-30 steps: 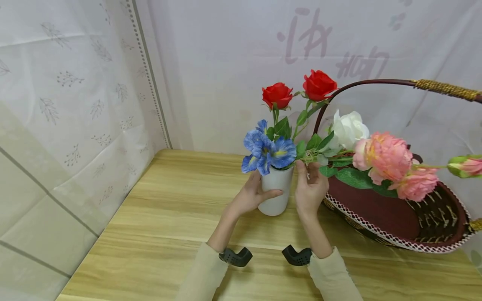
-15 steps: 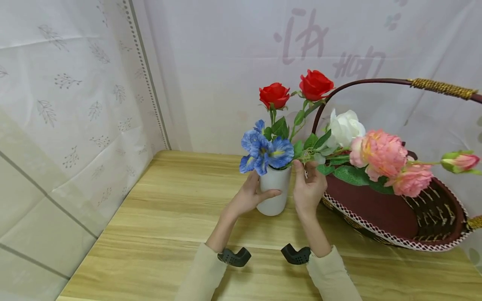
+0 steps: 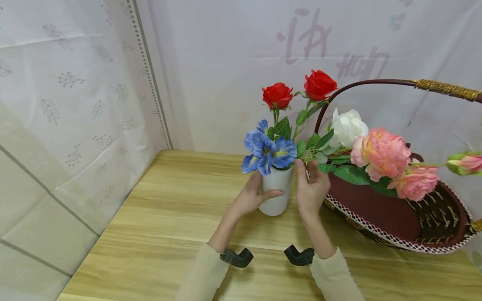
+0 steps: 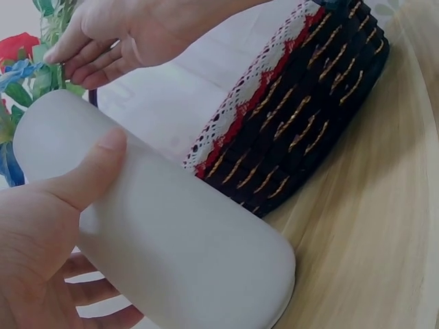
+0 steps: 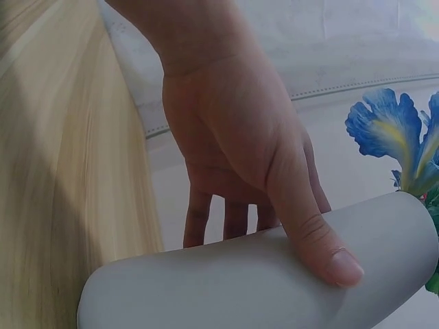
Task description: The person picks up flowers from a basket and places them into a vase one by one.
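My left hand [image 3: 250, 194] grips a white vase [image 3: 276, 196] standing on the table, its thumb across the front and the fingers behind. Two red roses [image 3: 278, 95] and a blue iris [image 3: 265, 150] rise from the vase. At the rim's right side, my right hand [image 3: 311, 188] pinches thin green stems [image 4: 51, 27] between thumb and fingers. Leaning out to the right are a white rose [image 3: 348, 127] and pink peonies [image 3: 388, 154] with a pink bud [image 3: 467, 164]. Where each stem enters the vase is hidden behind leaves and petals.
A dark woven basket [image 3: 395, 240] with white lace trim and a tall arched handle [image 3: 376, 80] stands close by on the right, below the pink flowers. Patterned cloth [image 3: 226, 75] hangs behind the wooden table [image 3: 169, 209] and along its left side.
Both hands keep their holds on the vase and the stems. The pink flowers and bud shift slightly; the whole view sways a little left and back.
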Motion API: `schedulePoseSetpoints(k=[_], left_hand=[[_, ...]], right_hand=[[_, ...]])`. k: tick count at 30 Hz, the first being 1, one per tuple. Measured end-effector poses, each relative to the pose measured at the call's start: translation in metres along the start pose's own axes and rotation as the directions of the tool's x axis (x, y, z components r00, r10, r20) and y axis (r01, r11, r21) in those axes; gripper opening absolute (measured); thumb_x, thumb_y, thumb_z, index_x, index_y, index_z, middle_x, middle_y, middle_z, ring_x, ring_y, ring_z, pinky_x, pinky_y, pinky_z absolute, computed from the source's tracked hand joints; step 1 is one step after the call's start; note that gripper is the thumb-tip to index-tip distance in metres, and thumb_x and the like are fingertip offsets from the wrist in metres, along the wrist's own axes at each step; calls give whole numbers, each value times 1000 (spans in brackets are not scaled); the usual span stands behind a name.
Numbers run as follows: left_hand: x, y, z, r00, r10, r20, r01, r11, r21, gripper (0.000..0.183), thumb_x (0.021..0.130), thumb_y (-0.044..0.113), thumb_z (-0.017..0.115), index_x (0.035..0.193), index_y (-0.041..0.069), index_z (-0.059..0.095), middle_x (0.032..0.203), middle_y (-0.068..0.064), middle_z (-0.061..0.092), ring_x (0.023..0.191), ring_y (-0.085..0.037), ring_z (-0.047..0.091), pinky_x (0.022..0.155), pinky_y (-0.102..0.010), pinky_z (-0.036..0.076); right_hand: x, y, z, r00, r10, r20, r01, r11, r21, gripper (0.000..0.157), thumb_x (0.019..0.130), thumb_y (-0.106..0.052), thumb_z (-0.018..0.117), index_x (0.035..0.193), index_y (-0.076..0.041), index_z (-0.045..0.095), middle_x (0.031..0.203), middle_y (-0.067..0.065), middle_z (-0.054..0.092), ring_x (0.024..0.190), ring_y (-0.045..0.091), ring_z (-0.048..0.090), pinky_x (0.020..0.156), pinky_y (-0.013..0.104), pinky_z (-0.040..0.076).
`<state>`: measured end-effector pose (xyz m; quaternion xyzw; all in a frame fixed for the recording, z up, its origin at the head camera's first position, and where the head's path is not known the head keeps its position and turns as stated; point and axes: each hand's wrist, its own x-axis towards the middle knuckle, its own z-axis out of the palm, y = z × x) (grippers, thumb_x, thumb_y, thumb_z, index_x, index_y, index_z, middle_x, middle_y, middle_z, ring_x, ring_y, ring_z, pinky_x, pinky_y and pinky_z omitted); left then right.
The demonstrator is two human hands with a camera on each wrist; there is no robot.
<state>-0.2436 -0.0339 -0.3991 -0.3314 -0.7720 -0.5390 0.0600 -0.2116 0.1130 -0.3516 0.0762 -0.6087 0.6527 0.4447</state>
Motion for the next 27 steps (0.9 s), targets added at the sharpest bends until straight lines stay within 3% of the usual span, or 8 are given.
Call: schedulePoseSetpoints(k=[8,15,20,23,27], left_hand=[[3,-24,16,996,-56,-65,66,986,156,93,79,46,66,145,34,1,140,-2,29,126,-13,33,98,-36,36],[4,-23,19,995,-58,-85,71,985,158,96,79,46,67,145,34,-1,143,-1,26,128,-14,31,99,-37,34],[-1,-19,15,984,-175,-43,180,971,157,92,81,53,61,147,24,4,138,-9,31,124,-17,37,94,-38,40],[-6,-16,12,975,-218,-29,219,953,211,92,81,57,57,147,16,7,139,-14,30,125,-22,36,93,-39,40],[-10,-13,8,983,-180,-39,183,932,313,92,83,57,55,148,14,6,144,-17,26,129,-27,32,96,-40,38]], right_hand=[[-1,3,-5,999,4,37,-6,999,45,24,83,5,62,91,22,46,86,9,58,85,17,60,77,25,48],[-3,5,-14,993,11,121,-16,999,39,21,84,9,59,99,20,49,93,19,57,89,20,58,78,24,47],[-5,-1,-20,983,-11,182,13,1000,-12,19,85,9,57,101,19,51,96,29,55,89,17,58,79,24,46],[-6,-7,-25,972,-33,232,49,997,-62,18,86,10,55,103,17,53,97,30,55,90,17,58,80,24,45],[-7,-4,-34,948,-57,313,112,981,-161,19,87,7,55,106,9,58,99,23,58,91,17,57,81,22,44]])
